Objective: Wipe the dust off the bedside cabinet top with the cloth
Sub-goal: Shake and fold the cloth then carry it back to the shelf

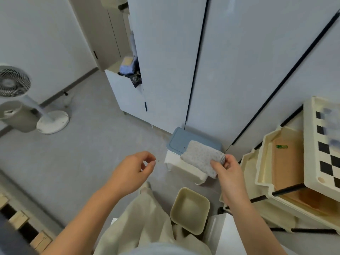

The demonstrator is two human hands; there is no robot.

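A folded grey speckled cloth [201, 157] is pinched at its right end by my right hand [227, 173], held in the air over a low white box with a blue lid [177, 139]. My left hand [134, 170] hovers to the left of the cloth, fingers loosely curled and holding nothing. A white flat surface [227, 234] shows at the bottom edge under my right forearm; I cannot tell whether it is the bedside cabinet top.
Tall white wardrobe doors [230, 61] fill the back. A cream tiered trolley [279, 172] with a checkered board stands at the right. A small beige bin [190, 208] sits by my leg. A white standing fan [16, 83] and wooden bed slats [20, 219] are on the left.
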